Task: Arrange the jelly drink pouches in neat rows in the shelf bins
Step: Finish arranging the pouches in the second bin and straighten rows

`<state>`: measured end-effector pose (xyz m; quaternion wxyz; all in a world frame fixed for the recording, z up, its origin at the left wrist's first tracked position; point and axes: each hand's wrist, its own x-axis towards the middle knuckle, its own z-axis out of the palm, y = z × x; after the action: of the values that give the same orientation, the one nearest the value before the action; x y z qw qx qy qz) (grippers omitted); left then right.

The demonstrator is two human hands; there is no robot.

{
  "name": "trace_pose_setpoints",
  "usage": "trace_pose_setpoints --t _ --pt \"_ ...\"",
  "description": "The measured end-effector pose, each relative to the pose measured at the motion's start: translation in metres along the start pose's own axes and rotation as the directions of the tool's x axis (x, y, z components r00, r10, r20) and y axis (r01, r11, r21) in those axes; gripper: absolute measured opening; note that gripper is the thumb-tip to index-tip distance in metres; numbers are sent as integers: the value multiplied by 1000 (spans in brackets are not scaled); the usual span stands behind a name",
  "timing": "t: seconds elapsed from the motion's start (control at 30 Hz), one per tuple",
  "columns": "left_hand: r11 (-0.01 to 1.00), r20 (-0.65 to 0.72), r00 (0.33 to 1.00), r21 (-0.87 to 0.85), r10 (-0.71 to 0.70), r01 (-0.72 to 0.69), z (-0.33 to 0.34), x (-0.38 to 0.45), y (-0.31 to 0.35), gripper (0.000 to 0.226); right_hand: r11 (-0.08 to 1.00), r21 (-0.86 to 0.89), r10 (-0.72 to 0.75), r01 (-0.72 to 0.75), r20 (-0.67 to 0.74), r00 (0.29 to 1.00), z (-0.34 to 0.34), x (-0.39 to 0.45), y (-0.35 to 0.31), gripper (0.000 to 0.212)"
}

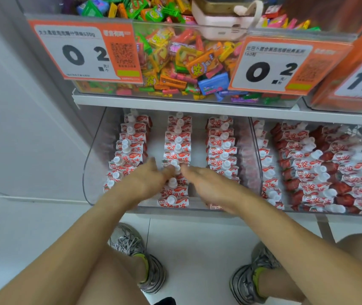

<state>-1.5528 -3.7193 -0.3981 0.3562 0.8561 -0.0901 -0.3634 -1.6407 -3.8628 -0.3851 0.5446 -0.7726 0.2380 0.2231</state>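
Both hands, left (148,179) and right (206,183), reach flat-fingered beside the middle row of pouches (176,150) between them, probably to straighten it.

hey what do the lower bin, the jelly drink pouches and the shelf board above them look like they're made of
Lower bin: clear, glossy hard plastic, probably acrylic; the pouches show through its curved wall.
Jelly drink pouches: thin printed plastic film, slightly shiny and crinkled, with translucent white plastic screw caps.
Shelf board: smooth, matte white; looks like painted metal, though coated board is possible.
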Motion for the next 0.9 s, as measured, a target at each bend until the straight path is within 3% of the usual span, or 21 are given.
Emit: trace_pose_setpoints --t 0.03,0.07,0.1,0.13,0.17,0.27,0.33,0.4,0.53,0.63,0.9 --pt "987 -176 975 104 136 -119 1 -7 5 59 962 -232 -186 147 -157 970 -7 -16 6 52" --pt "962 -306 912 112 273 -250 6 -13 13 55 891 -379 -377 249 -314 871 -16 -32 15 39" --pt "936 -356 870 53 342 -347 14 -19 26 49 841 -453 -507 297 -465 726 -24 -48 25 30" --pt "923 -334 873 -21 355 -384 25 -18 38 45 805 -509 -580 303 -571 581 -31 -62 36 27" --pt "925 -268 901 -78 340 -373 38 -12 50 47 797 -541 -595 269 -626 503 -34 -67 50 32" --pt "970 -37 989 -193 146 -150 82 25 78 66 801 -578 -554 153 -620 556 -34 -66 83 57" --pt "936 13 1000 -352 9 -4 104 45 89 65 837 -518 -517 178 -640 568 -34 -61 89 63" --pt "903 31 999 -428 -25 36 119 50 90 61 876 -430 -475 221 -685 553 -39 -58 92 63" --pt "823 -1 999 -567 -42 34 110 54 85 46 875 -389 -482 288 -659 577 -44 -52 97 58" --pt "860 -156 988 -506 -16 -66 99 79 95 56 879 -356 -476 317 -636 607 -46 -52 100 60" --pt "915 -122 989 -385 82 -123 106 108 99 51 866 -328 -500 378 -580 642 -54 -51 101 65"
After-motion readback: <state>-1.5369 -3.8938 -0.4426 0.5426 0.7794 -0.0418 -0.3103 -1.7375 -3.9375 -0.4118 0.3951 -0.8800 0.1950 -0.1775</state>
